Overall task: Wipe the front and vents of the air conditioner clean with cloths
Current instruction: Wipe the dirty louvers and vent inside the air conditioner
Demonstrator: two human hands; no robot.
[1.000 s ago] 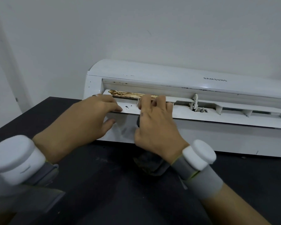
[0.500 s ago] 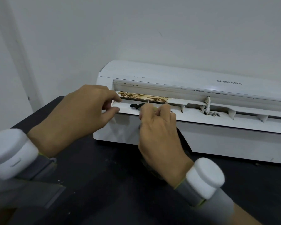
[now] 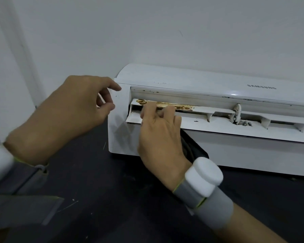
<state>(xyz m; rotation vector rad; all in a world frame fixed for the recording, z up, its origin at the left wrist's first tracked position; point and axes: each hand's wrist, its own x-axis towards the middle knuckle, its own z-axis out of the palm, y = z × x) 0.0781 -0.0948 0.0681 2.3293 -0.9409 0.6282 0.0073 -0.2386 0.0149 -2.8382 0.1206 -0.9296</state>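
1. The left hand (image 3: 63, 116) hovers just off the air conditioner's (image 3: 235, 151) left end. Its fingers are loosely curled and it holds nothing. It would do better laid flat against that end, so the unit, which lies on the dark table (image 3: 104, 199), does not slide under pressure.
2. The right hand (image 3: 160, 142) is at the left part of the air conditioner's vent. Its fingers are curled over the front edge of the open flap (image 3: 218, 125), and a dark cloth (image 3: 191, 146) is trapped beneath the palm.
3. Only a fold of the cloth shows, against the air conditioner's front below the flap. I cannot tell whether any of it reaches the fingertips. It should, because bare fingers would only smear the dirt.
4. The brown stain (image 3: 181, 107) lies on the ledge inside the vent, just beyond those fingers. Short strokes along the ledge, towards the air conditioner's right end, look better than rubbing across it.
5. The flap looks thin, so press lightly and support it from below.
6. Further right along the vent, black grime (image 3: 237, 118) clings round a hinge post. A cloth corner pushed into that spot should lift it.
7. Fold the cloth to a fresh face before wiping the air conditioner's front.
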